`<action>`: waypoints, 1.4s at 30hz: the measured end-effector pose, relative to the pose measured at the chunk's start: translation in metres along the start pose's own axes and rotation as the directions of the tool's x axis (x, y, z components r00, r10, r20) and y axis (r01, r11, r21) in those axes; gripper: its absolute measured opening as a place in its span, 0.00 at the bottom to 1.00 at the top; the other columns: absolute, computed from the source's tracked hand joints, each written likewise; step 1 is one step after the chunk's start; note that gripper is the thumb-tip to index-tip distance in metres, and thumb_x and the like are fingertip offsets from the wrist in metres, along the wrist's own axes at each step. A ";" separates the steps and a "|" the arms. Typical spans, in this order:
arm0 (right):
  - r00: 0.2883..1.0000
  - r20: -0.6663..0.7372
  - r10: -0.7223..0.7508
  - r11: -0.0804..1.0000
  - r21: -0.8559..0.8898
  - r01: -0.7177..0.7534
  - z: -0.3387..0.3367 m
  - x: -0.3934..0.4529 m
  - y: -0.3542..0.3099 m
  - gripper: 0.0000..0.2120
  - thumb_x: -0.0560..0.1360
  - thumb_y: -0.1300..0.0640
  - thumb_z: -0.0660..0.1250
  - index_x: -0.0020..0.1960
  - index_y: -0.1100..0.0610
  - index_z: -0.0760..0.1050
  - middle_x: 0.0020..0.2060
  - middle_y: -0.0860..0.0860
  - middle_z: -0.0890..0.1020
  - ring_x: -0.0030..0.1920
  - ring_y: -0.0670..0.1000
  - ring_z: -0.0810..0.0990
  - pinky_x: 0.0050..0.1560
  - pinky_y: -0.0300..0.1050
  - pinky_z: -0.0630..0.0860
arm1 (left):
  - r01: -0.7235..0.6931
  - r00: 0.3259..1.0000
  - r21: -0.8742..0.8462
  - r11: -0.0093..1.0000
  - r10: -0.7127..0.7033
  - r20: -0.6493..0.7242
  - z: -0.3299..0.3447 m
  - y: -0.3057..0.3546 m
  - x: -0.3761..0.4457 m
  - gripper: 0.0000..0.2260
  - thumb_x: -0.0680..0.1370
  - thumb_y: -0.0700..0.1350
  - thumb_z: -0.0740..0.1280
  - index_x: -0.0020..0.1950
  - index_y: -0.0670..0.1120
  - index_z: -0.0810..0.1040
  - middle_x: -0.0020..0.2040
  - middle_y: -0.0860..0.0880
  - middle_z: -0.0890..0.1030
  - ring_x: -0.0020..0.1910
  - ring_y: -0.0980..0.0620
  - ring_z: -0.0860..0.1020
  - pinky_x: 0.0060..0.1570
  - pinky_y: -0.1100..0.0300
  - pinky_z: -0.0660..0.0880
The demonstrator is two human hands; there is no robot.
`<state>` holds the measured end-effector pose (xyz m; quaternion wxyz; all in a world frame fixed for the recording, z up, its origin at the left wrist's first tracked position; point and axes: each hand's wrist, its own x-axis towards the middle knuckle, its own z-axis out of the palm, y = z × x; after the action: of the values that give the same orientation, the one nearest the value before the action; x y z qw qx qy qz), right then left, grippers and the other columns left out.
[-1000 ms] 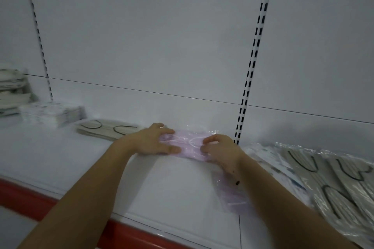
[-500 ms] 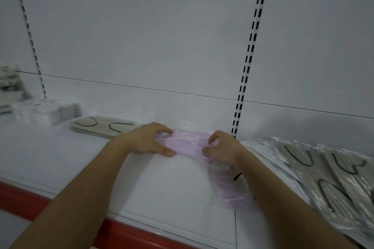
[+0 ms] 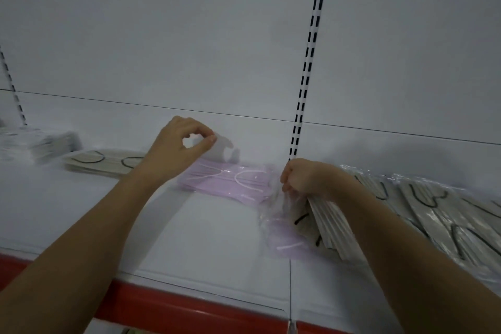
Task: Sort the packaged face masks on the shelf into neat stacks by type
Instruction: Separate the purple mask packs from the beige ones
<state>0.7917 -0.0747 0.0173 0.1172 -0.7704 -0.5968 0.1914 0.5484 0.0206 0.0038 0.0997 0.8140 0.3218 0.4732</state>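
A small stack of pink packaged masks [image 3: 230, 182] lies at the back of the white shelf [image 3: 206, 238]. My left hand [image 3: 176, 149] hovers just above its left end, thumb and fingertip curled together with nothing visible between them. My right hand [image 3: 303, 177] grips a bundle of grey packaged masks with black ear loops [image 3: 329, 222], tilted up on edge. Beneath that bundle lies another pink pack [image 3: 287, 247] in clear wrap.
A neat stack of grey black-loop packs [image 3: 103, 161] sits to the left, with a white patterned stack [image 3: 40, 141] beyond it. A loose pile of grey packs [image 3: 447, 214] spreads on the right. The red shelf lip [image 3: 189, 309] runs along the front; a slotted upright [image 3: 309, 62] is behind.
My left hand lifted off the pink stack and curled its fingers. My right hand left the pink stack, moved right and took hold of the grey bundle, tipping it up.
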 end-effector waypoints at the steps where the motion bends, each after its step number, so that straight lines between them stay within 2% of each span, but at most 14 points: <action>1: 0.999 0.019 -0.029 1.000 -0.006 0.029 -0.003 -0.004 0.005 0.16 0.76 0.68 0.63 0.63 0.64 0.78 0.59 0.59 0.81 0.57 0.57 0.81 0.61 0.50 0.77 | 0.001 1.000 -0.046 0.999 0.000 0.009 0.003 0.008 -0.002 0.04 0.78 0.43 0.71 0.46 0.52 0.82 0.44 0.58 0.82 0.47 0.58 0.76 0.47 0.69 0.71; 4: 0.988 0.063 -0.143 0.990 0.002 0.143 -0.005 -0.021 0.023 0.15 0.73 0.70 0.64 0.53 0.58 0.83 0.51 0.54 0.83 0.53 0.54 0.81 0.59 0.49 0.78 | 0.001 0.961 -0.093 0.996 0.025 0.276 0.018 0.044 -0.011 0.04 0.76 0.40 0.72 0.44 0.49 0.84 0.42 0.56 0.84 0.41 0.56 0.79 0.43 0.64 0.75; 7: 0.972 0.122 -0.200 0.978 -0.028 0.205 -0.012 -0.032 0.036 0.14 0.74 0.67 0.65 0.51 0.54 0.84 0.47 0.50 0.84 0.48 0.49 0.81 0.56 0.44 0.79 | -0.033 0.766 0.076 0.997 -0.024 0.642 0.047 0.086 -0.017 0.03 0.77 0.51 0.72 0.48 0.54 0.84 0.43 0.62 0.83 0.42 0.60 0.80 0.41 0.71 0.72; 10: 0.968 0.123 -0.220 0.976 0.031 0.218 -0.019 -0.043 0.051 0.14 0.75 0.68 0.64 0.52 0.56 0.84 0.46 0.49 0.84 0.47 0.48 0.81 0.52 0.38 0.77 | -0.082 0.693 0.231 0.969 -0.111 0.713 0.071 0.118 -0.017 0.14 0.78 0.57 0.68 0.59 0.50 0.81 0.51 0.58 0.81 0.40 0.60 0.76 0.40 0.69 0.70; 12: 0.972 0.057 -0.227 0.958 0.190 0.213 -0.019 -0.047 0.064 0.14 0.73 0.74 0.64 0.51 0.61 0.83 0.48 0.55 0.85 0.52 0.54 0.84 0.56 0.45 0.80 | -0.098 0.667 0.285 0.954 -0.149 0.730 0.085 0.132 -0.014 0.19 0.79 0.58 0.66 0.64 0.47 0.78 0.58 0.52 0.80 0.38 0.59 0.74 0.44 0.63 0.70; 17: 0.950 -0.155 -0.272 0.755 0.578 0.310 -0.027 -0.051 0.071 0.15 0.75 0.80 0.58 0.47 0.65 0.79 0.50 0.64 0.81 0.54 0.61 0.83 0.49 0.55 0.84 | -0.006 0.592 0.303 0.953 -0.241 0.769 0.105 0.145 -0.010 0.31 0.75 0.62 0.69 0.69 0.42 0.72 0.51 0.47 0.83 0.38 0.50 0.82 0.49 0.54 0.80; 20: 0.931 -0.181 -0.316 0.830 0.423 0.364 -0.032 -0.053 0.072 0.16 0.77 0.76 0.56 0.48 0.63 0.80 0.49 0.60 0.82 0.48 0.56 0.84 0.40 0.45 0.84 | 0.029 0.634 0.260 0.965 -0.219 0.742 0.108 0.139 -0.015 0.34 0.72 0.60 0.73 0.72 0.44 0.70 0.55 0.51 0.80 0.44 0.57 0.79 0.50 0.60 0.77; 23: 0.950 -0.020 -0.311 0.937 0.160 0.310 -0.033 -0.057 0.077 0.07 0.78 0.64 0.65 0.53 0.55 0.79 0.49 0.51 0.81 0.39 0.49 0.81 0.34 0.38 0.80 | 0.108 0.632 0.185 0.977 -0.211 0.746 0.107 0.139 -0.024 0.37 0.68 0.56 0.77 0.74 0.49 0.68 0.51 0.56 0.79 0.41 0.63 0.77 0.40 0.68 0.72; 28: 0.966 0.152 -0.210 0.976 -0.024 0.217 -0.028 -0.058 0.078 0.12 0.75 0.59 0.71 0.57 0.53 0.76 0.51 0.47 0.80 0.26 0.42 0.78 0.30 0.33 0.75 | 0.164 0.625 0.035 0.986 -0.132 0.769 0.116 0.142 -0.034 0.20 0.68 0.38 0.77 0.58 0.42 0.78 0.39 0.50 0.82 0.36 0.58 0.78 0.39 0.62 0.75; 32: 0.980 0.071 -0.184 0.982 -0.017 0.186 -0.031 -0.055 0.083 0.09 0.77 0.60 0.68 0.55 0.51 0.73 0.44 0.46 0.77 0.28 0.45 0.78 0.30 0.37 0.75 | 0.231 0.680 -0.006 0.973 -0.157 0.716 0.116 0.140 -0.029 0.21 0.70 0.34 0.74 0.60 0.48 0.79 0.39 0.52 0.83 0.32 0.59 0.77 0.40 0.59 0.78; 35: 0.993 -0.033 -0.113 0.991 0.066 0.115 -0.027 -0.050 0.088 0.09 0.80 0.63 0.59 0.58 0.53 0.70 0.40 0.53 0.78 0.32 0.55 0.80 0.39 0.51 0.81 | 0.133 0.788 -0.038 0.990 -0.082 0.610 0.098 0.135 -0.019 0.17 0.71 0.37 0.75 0.55 0.54 0.83 0.43 0.56 0.82 0.29 0.61 0.76 0.38 0.61 0.77; 38: 0.997 -0.051 -0.061 0.989 0.130 0.067 -0.020 -0.049 0.090 0.11 0.79 0.64 0.54 0.58 0.53 0.69 0.35 0.57 0.79 0.30 0.58 0.79 0.39 0.55 0.82 | 0.003 0.821 -0.023 1.000 0.011 0.570 0.072 0.123 -0.006 0.16 0.73 0.35 0.73 0.50 0.56 0.85 0.46 0.57 0.82 0.39 0.59 0.80 0.45 0.64 0.76; 40: 0.997 -0.058 -0.050 0.987 0.150 0.058 -0.019 -0.049 0.088 0.11 0.80 0.62 0.54 0.59 0.53 0.69 0.37 0.57 0.79 0.31 0.59 0.79 0.40 0.56 0.82 | -0.052 0.838 -0.008 0.999 0.048 0.543 0.059 0.116 0.001 0.16 0.74 0.34 0.72 0.48 0.56 0.86 0.46 0.57 0.80 0.45 0.56 0.79 0.52 0.58 0.75; 42: 0.986 -0.142 -0.083 0.979 0.172 0.107 -0.019 -0.047 0.087 0.10 0.82 0.58 0.56 0.62 0.53 0.68 0.49 0.56 0.78 0.36 0.58 0.82 0.38 0.54 0.82 | -0.082 0.876 -0.019 0.996 0.081 0.475 0.049 0.112 0.004 0.18 0.74 0.31 0.70 0.46 0.55 0.86 0.45 0.56 0.79 0.45 0.56 0.78 0.49 0.64 0.74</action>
<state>0.8663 -0.1414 0.0062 0.2346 -0.7385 -0.6041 0.1862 0.6388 -0.0561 0.0331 0.1549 0.9181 0.2535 0.2625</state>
